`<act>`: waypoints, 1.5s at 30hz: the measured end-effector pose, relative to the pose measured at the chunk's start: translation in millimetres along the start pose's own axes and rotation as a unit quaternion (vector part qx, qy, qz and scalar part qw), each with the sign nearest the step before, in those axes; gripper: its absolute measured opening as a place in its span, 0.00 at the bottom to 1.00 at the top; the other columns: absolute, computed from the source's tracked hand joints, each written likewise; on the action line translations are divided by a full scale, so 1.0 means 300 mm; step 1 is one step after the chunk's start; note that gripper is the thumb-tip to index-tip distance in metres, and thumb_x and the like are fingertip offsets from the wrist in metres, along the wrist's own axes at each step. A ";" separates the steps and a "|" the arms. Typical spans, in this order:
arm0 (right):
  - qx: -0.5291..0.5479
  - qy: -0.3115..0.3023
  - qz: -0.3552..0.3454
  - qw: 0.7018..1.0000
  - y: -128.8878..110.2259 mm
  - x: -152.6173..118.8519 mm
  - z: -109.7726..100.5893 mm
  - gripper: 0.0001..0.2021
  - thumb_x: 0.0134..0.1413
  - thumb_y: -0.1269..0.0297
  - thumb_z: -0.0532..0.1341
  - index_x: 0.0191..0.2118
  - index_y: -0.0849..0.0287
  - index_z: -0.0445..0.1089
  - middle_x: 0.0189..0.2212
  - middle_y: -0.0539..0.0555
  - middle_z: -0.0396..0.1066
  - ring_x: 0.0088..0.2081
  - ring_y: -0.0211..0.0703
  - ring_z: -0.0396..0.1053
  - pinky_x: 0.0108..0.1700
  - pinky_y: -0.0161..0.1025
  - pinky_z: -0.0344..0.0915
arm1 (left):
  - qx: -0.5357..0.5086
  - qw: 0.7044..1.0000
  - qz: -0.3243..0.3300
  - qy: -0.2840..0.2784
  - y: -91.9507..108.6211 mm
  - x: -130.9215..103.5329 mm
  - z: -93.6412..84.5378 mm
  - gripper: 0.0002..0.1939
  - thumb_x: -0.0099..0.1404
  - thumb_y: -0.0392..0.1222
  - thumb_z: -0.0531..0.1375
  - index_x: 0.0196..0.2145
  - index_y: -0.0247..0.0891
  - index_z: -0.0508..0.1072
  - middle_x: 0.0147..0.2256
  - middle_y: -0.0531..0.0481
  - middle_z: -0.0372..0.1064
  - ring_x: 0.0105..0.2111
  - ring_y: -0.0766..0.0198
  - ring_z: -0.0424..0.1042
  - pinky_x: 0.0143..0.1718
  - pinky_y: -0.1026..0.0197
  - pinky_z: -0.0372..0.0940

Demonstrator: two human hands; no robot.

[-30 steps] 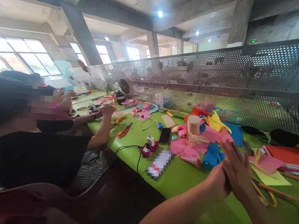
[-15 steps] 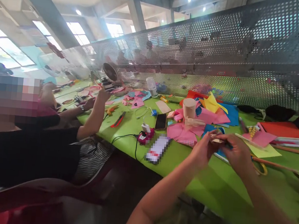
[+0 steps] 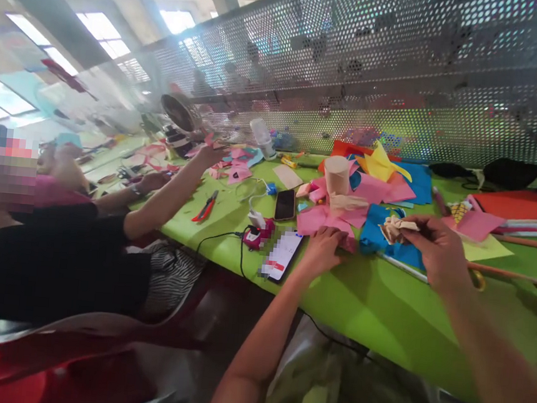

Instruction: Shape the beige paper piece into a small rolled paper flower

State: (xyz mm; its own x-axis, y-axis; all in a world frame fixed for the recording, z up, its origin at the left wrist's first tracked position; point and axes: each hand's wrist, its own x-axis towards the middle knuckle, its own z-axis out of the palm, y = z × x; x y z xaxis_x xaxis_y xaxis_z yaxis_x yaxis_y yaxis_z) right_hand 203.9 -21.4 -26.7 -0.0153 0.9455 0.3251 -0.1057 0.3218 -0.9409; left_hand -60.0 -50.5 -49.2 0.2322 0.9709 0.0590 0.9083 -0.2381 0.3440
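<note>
The 2 hands have parted: left hand (image 3: 323,251) flat on pink paper (image 3: 325,222), right hand (image 3: 436,247) pinching crumpled paper (image 3: 395,227).

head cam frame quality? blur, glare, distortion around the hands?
Head view: strong wide-angle warp, the perforated metal screen bows and tilts. Windows at upper left blow out to white, with blur around them. Right hand with its crumpled beige paper slightly soft; left hand on pink paper reads clearly. Green table evenly lit, soft shadows.

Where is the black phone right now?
Head view, left of centre: the black phone lies flat on the green table, between the white cable and pink paper.
</note>
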 end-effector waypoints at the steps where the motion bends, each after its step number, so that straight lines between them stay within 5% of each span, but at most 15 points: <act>1: 0.000 -0.006 0.001 1.000 0.009 -0.001 0.002 0.11 0.56 0.54 0.76 0.41 0.50 0.81 0.34 0.50 0.83 0.36 0.50 0.81 0.46 0.53 0.81 | 0.005 1.000 -0.001 0.003 0.003 0.000 -0.001 0.26 0.67 0.41 0.69 0.62 0.39 0.76 0.63 0.39 0.74 0.65 0.41 0.66 0.67 0.43 0.62; 3: 0.003 -0.015 0.000 1.000 0.022 -0.005 0.008 0.11 0.56 0.53 0.76 0.41 0.49 0.80 0.34 0.50 0.82 0.36 0.51 0.81 0.45 0.54 0.81 | 0.004 1.000 0.000 0.020 0.010 -0.003 -0.006 0.19 0.68 0.36 0.65 0.57 0.40 0.78 0.60 0.40 0.76 0.63 0.43 0.68 0.65 0.45 0.63; 8: -0.011 -0.001 -0.012 1.000 0.004 -0.041 0.026 0.09 0.57 0.56 0.75 0.42 0.46 0.80 0.38 0.50 0.83 0.39 0.51 0.81 0.49 0.55 0.79 | -0.108 0.990 0.034 0.082 0.032 -0.020 -0.002 0.24 0.65 0.30 0.64 0.58 0.44 0.74 0.58 0.44 0.77 0.61 0.49 0.72 0.65 0.46 0.62; 15: -0.151 -0.009 -0.101 0.983 -0.063 -0.121 0.064 0.05 0.63 0.63 0.68 0.44 0.46 0.80 0.39 0.51 0.82 0.39 0.51 0.78 0.45 0.50 0.74 | -0.279 0.954 0.027 0.110 0.094 -0.013 0.059 0.25 0.67 0.44 0.69 0.58 0.43 0.68 0.48 0.45 0.79 0.45 0.54 0.78 0.49 0.54 0.70; 21: -0.285 -0.044 -0.224 0.931 -0.074 -0.130 0.088 0.09 0.66 0.67 0.66 0.44 0.45 0.82 0.34 0.51 0.83 0.40 0.54 0.77 0.47 0.52 0.72 | -0.266 0.954 0.045 0.132 0.132 -0.007 0.088 0.24 0.70 0.45 0.66 0.60 0.42 0.67 0.50 0.42 0.78 0.47 0.50 0.78 0.51 0.51 0.70; 25: -0.354 -0.082 -0.245 0.899 -0.070 -0.125 0.092 0.09 0.70 0.64 0.64 0.46 0.47 0.83 0.40 0.53 0.86 0.45 0.58 0.77 0.50 0.56 0.70 | -0.253 0.957 0.021 0.137 0.134 -0.004 0.112 0.20 0.70 0.46 0.65 0.57 0.43 0.68 0.50 0.41 0.77 0.49 0.48 0.78 0.52 0.51 0.70; 33: -0.407 -0.114 -0.191 0.886 -0.069 -0.136 0.099 0.12 0.67 0.53 0.67 0.46 0.50 0.85 0.54 0.62 0.77 0.57 0.67 0.72 0.61 0.67 0.65 | -0.215 0.969 -0.023 0.119 0.113 0.007 0.133 0.21 0.66 0.38 0.65 0.56 0.44 0.69 0.50 0.42 0.78 0.49 0.49 0.79 0.53 0.50 0.72; 38: -0.366 -0.165 -0.174 0.899 -0.048 -0.120 0.086 0.11 0.64 0.51 0.69 0.41 0.51 0.85 0.70 0.58 0.71 0.68 0.70 0.66 0.68 0.70 0.64 | -0.233 0.967 -0.005 0.102 0.119 -0.011 0.126 0.19 0.67 0.36 0.63 0.54 0.45 0.70 0.50 0.43 0.78 0.49 0.50 0.79 0.56 0.50 0.71; 41: -0.329 -0.192 -0.146 0.913 -0.033 -0.105 0.079 0.11 0.65 0.50 0.68 0.39 0.50 0.85 0.68 0.56 0.75 0.67 0.68 0.68 0.68 0.68 0.66 | -0.258 0.962 0.001 0.092 0.124 -0.020 0.119 0.17 0.67 0.38 0.64 0.53 0.45 0.71 0.48 0.45 0.78 0.48 0.50 0.79 0.55 0.50 0.71; 45: -0.286 -0.149 -0.112 0.940 -0.019 -0.096 0.070 0.13 0.71 0.53 0.63 0.40 0.48 0.84 0.59 0.55 0.81 0.62 0.62 0.73 0.65 0.65 0.67 | -0.308 0.944 0.025 0.112 0.139 -0.028 0.110 0.20 0.68 0.47 0.68 0.55 0.45 0.71 0.49 0.43 0.78 0.48 0.49 0.78 0.56 0.49 0.71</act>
State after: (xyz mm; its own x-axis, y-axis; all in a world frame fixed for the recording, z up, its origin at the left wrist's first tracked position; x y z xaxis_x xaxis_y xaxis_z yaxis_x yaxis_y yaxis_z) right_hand 183.9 -51.4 -28.6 -0.3426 0.8227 0.4537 0.4113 0.5655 -0.7149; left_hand -12.6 -69.5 -66.3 0.1277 0.9565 0.2622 0.5072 -0.2902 0.8115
